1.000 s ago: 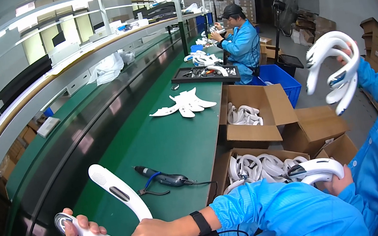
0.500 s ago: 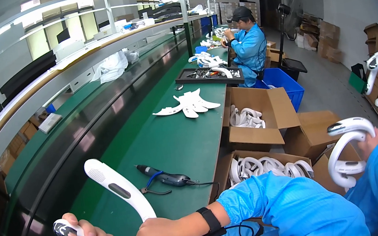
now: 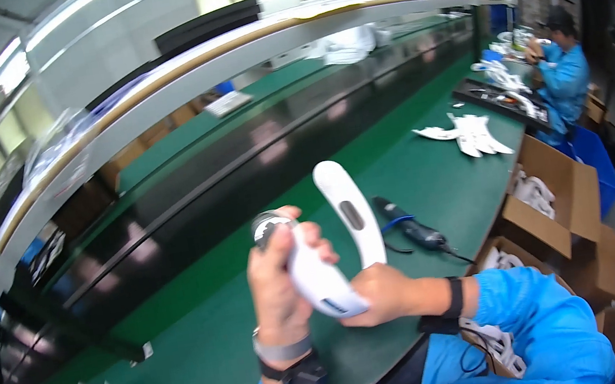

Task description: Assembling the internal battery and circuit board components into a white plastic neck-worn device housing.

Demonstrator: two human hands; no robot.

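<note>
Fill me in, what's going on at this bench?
A person holds a white curved piece above the green bench: the left hand grips its dark-capped end, the right hand its other end. A second white arm rises by the right hand, which hides whether the two join. Just beyond lies a dark corded tool. White parts sit farther along, near a black tray and a co-worker in blue.

I'm seeing smooth plastic on the curved white device (image 3: 317,274), the long black strip (image 3: 240,168) is gleaming glossy, and matt cardboard is forming the carton (image 3: 539,224) over there.
</note>
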